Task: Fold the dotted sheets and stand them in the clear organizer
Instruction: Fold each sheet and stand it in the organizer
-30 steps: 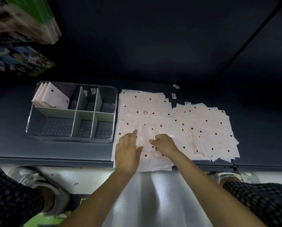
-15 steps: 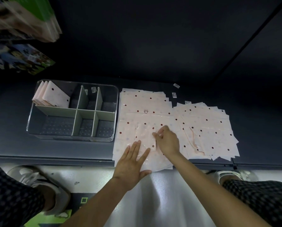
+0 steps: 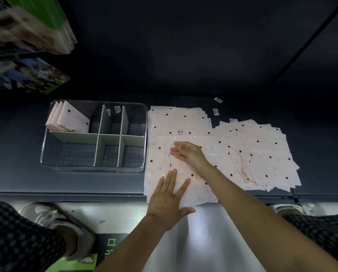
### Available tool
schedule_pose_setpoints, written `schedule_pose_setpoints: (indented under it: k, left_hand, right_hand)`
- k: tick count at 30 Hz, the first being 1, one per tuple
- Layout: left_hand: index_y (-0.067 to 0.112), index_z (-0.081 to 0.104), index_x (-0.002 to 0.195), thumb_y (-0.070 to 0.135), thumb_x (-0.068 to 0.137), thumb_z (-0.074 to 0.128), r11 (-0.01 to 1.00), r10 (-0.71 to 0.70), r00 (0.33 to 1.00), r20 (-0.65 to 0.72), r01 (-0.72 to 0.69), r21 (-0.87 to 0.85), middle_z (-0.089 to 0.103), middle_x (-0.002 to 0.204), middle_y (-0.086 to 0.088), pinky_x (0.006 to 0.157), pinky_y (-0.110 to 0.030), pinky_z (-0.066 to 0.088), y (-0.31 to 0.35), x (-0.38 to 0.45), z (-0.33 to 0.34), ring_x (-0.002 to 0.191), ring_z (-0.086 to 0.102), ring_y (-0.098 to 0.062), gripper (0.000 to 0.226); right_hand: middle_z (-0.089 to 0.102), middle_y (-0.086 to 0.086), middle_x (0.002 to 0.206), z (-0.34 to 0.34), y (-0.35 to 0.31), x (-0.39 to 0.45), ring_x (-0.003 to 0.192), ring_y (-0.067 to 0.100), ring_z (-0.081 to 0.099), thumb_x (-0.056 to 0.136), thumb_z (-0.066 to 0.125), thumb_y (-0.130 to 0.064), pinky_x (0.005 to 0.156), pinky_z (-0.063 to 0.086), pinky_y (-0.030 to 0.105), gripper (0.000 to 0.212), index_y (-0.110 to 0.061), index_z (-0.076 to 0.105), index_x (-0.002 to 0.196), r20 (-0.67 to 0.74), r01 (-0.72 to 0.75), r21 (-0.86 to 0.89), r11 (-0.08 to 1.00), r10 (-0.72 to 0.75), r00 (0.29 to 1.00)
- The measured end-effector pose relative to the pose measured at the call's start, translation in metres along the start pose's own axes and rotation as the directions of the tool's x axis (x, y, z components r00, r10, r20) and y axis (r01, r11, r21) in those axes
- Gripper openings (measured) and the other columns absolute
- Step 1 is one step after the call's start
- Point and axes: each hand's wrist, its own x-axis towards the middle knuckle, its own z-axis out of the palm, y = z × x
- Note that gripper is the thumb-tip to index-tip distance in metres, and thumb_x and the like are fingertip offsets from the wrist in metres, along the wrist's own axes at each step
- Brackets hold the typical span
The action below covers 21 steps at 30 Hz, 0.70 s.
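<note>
Both hands work over the near stack of dotted sheets (image 3: 179,124) in the head view. The left hand (image 3: 169,201) lies flat with fingers straight and spread, pressing the near edge of the folded sheet (image 3: 181,173) on top of that stack; a second ago it sat farther in, over the sheet's middle, and it has since slid back toward the table's near edge. The right hand (image 3: 189,154) rests farther in with fingers extended and loose, touching the sheet's far part; earlier it was curled and pinching the sheet's right edge. A second, looser pile of dotted sheets (image 3: 262,152) lies to the right, unchanged. The clear organizer (image 3: 46,142) sits just left of the stack on the dark table (image 3: 85,185), with folded sheets (image 3: 70,119) standing tilted in its far-left compartment, as before.
</note>
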Motion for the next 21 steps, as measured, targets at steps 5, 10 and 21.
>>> schedule_pose_setpoints:
  k: [5,10,21]
  left_hand:
    - [0.025,-0.017,0.148,0.081,0.077,0.008,1.0,-0.008,1.0,0.012,0.008,-0.008,-0.026,0.154,-0.001,0.114,-0.03,-0.015,-0.011,0.002,-0.005,0.144,-0.02,-0.015,0.094]
    - [0.022,0.009,0.152,0.077,0.082,0.026,0.993,-0.012,1.0,-0.013,0.01,-0.12,-0.004,0.16,0.004,0.117,-0.029,0.002,-0.025,0.004,-0.016,0.145,0.002,-0.014,0.091]
    - [0.029,0.038,0.142,0.058,0.091,0.046,0.957,-0.025,0.999,-0.03,0.015,-0.29,0.024,0.153,0.01,0.111,-0.027,0.021,-0.034,0.012,-0.036,0.137,0.022,-0.011,0.06]
  right_hand:
    - [0.067,0.013,0.109,-0.005,-0.004,-0.003,0.098,0.019,0.063,0.091,0.057,-0.006,0.091,0.049,0.024,0.015,-0.006,0.064,0.104,-0.109,0.124,-0.203,0.971,-0.149,0.983]
    - [0.06,-0.005,0.106,-0.027,0.023,-0.044,0.098,0.006,0.047,0.083,0.07,-0.02,0.082,0.039,0.017,0.016,-0.013,0.064,0.096,0.271,0.47,-0.797,0.379,-0.47,0.84]
    - [0.073,0.001,0.083,-0.049,0.031,-0.069,0.073,0.016,0.07,0.051,0.09,-0.006,0.05,0.055,0.023,0.042,-0.009,0.075,0.09,0.529,0.527,-0.835,-0.159,-0.499,0.687]
